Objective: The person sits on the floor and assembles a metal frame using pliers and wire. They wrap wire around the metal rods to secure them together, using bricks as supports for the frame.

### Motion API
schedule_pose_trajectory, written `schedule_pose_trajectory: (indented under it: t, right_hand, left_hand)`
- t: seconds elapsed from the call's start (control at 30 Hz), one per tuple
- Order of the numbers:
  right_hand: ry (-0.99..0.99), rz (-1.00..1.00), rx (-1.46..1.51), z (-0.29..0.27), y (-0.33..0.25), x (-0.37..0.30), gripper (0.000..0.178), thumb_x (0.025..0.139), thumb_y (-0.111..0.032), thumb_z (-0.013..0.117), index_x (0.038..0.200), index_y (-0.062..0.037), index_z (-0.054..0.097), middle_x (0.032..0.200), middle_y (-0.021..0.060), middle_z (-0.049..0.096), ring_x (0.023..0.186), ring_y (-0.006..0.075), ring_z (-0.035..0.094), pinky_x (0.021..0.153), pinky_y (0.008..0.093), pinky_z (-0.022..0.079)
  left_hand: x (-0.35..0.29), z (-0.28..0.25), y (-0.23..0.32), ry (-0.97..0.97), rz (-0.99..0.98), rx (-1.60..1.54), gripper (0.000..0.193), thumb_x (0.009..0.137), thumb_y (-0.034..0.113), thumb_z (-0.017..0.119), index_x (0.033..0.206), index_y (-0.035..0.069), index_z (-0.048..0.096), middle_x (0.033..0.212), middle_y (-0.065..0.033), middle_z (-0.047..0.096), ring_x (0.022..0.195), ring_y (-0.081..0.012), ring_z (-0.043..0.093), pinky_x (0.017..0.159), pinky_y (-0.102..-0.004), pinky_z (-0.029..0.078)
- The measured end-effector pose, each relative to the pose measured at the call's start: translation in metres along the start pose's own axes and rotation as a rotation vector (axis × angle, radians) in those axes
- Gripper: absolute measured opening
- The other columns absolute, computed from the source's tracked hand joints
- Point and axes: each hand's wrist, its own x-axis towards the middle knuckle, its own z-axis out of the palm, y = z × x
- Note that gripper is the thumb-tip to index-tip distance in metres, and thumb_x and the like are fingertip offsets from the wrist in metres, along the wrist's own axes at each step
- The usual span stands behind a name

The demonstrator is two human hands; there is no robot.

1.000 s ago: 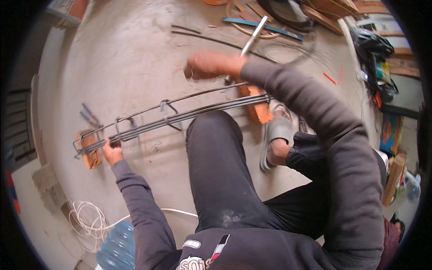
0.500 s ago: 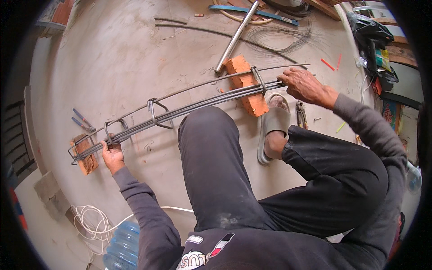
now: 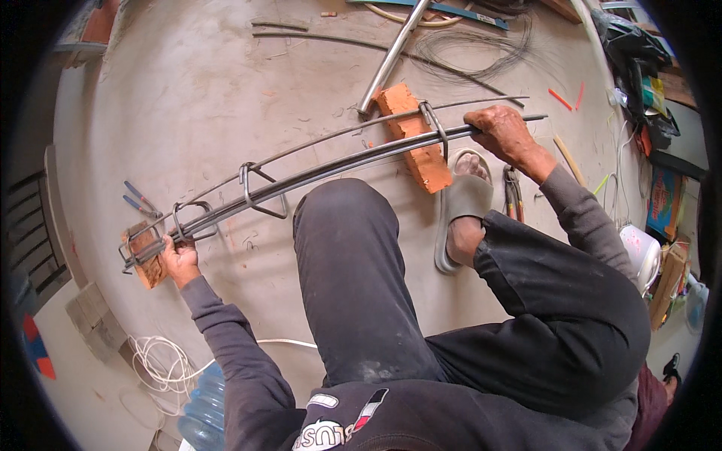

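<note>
Several long steel bars (image 3: 335,167) run slantwise in front of me, passing through bent wire stirrups (image 3: 261,191). One separate bar (image 3: 320,140) arches along their far side. The bars rest across an orange brick (image 3: 412,139) at the right and another brick (image 3: 153,270) at the left. My left hand (image 3: 180,261) is closed around the bars beside the left brick, thumb up. My right hand (image 3: 505,137) grips the bunched bars just right of the right brick, in a fist, and their ends stick out past it.
Blue-handled pliers (image 3: 140,200) lie beyond the left brick, another hand tool (image 3: 514,194) by my sandal (image 3: 465,203). A metal tube (image 3: 392,59), coiled wire (image 3: 481,56) and a thin rod (image 3: 338,42) lie at the far side. White cable (image 3: 162,368) loops at lower left.
My right hand has gone from fingertips at the bar ends to a full fist around them, with the ends now projecting rightward. My left hand has slid slightly left along the bars.
</note>
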Motion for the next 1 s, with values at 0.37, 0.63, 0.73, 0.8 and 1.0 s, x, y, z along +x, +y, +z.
schedule_pose_trajectory:
  t: [0.37,0.63,0.73,0.8,1.0]
  right_hand:
    - [0.082,0.094,0.382,0.049,-0.053,-0.071,0.024,0.08,-0.015,0.064,0.101,-0.0026,0.066,0.092,0.0146,0.065,0.083,0.0276,0.066,0.068,0.0357,0.053]
    - [-0.101,0.528,1.028,0.056,-0.077,-0.057,0.034,0.075,-0.016,0.064,0.099,0.0084,0.065,0.082,0.0144,0.067,0.069,0.017,0.066,0.059,0.0286,0.053]
    - [-0.093,0.589,1.131,0.053,-0.084,-0.056,0.032,0.075,-0.011,0.063,0.1,0.0104,0.064,0.086,0.015,0.068,0.07,0.0166,0.066,0.061,0.0265,0.055]
    - [-0.162,0.602,1.337,0.058,-0.089,-0.054,0.037,0.077,-0.006,0.063,0.108,0.0136,0.06,0.092,0.0168,0.067,0.075,0.0183,0.066,0.066,0.0268,0.057]
    - [-0.318,0.454,1.466,0.052,-0.093,-0.048,0.052,0.079,-0.006,0.064,0.126,0.0125,0.051,0.107,0.0188,0.063,0.088,0.0208,0.066,0.071,0.0275,0.056]
  left_hand:
    - [0.012,-0.007,-0.004,-0.076,0.043,0.136,0.024,0.097,0.006,0.054,0.118,-0.005,0.048,0.108,-0.0242,0.061,0.098,-0.0376,0.065,0.084,-0.05,0.058]
    - [0.008,0.003,0.0,-0.01,0.027,0.114,0.024,0.097,0.008,0.055,0.117,-0.003,0.05,0.106,-0.0231,0.064,0.095,-0.0363,0.067,0.081,-0.048,0.059]
    - [-0.002,0.006,-0.009,-0.056,0.013,0.13,0.024,0.098,0.01,0.054,0.117,-0.003,0.05,0.106,-0.0228,0.064,0.093,-0.0356,0.067,0.079,-0.0473,0.059]
    - [-0.004,0.014,-0.01,-0.027,0.057,0.133,0.024,0.098,0.011,0.054,0.117,-0.003,0.05,0.106,-0.0226,0.064,0.093,-0.0352,0.067,0.08,-0.0472,0.059]
    - [-0.006,-0.003,-0.008,-0.295,0.121,0.376,0.024,0.099,0.012,0.053,0.119,-0.002,0.05,0.107,-0.0215,0.064,0.094,-0.0328,0.067,0.081,-0.0428,0.06]
